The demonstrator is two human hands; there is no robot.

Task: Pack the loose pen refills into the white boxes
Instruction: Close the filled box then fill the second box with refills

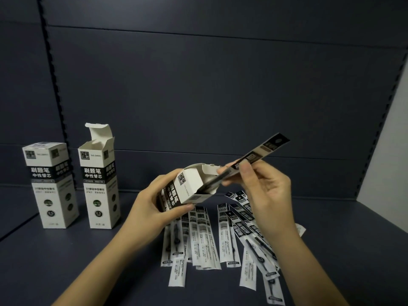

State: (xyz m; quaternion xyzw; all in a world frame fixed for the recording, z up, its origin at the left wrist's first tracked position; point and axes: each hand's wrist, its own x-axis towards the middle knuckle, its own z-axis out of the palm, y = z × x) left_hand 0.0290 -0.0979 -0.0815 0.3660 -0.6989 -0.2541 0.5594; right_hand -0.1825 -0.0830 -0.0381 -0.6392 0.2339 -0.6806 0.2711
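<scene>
Held box (187,191): white carton, tilted, open mouth turned toward 2 o'clock; kept above the shelf (88,261) at centre of view.
Left hand (152,208): wrapped round the held box's lower body, thumb along the near face, fingers behind.
Right hand (265,193): pinched on a refill (254,157) at mid-length, between thumb and fingertips.
Refill: flat sleeve, black-printed; lower end is entered in the box mouth, upper end points to 2 o'clock, well clear of the box.
Loose refills (220,239): a scattered, overlapping pile on the shelf at 5 to 6 o'clock of the held box, partly hidden under the right wrist.
Open box (99,188): upright at 9 o'clock, top flap raised; contents cannot be told.
Closed box (50,186): upright at 9 o'clock, just beyond the open box, flaps shut.
Handling, refill: judged very light; the film sleeve is likely slick and bendable, the core inside stiffer. A mid-length pinch is suited for steering; a grip at the far end would likely let the sleeve flex at the mouth.
Handling, box: judged light, thin card, easily crushed; best held by the lower body, as done, with the mouth left unsqueezed.
Stage: judged to be insertion under way; many refills remain unpacked.
</scene>
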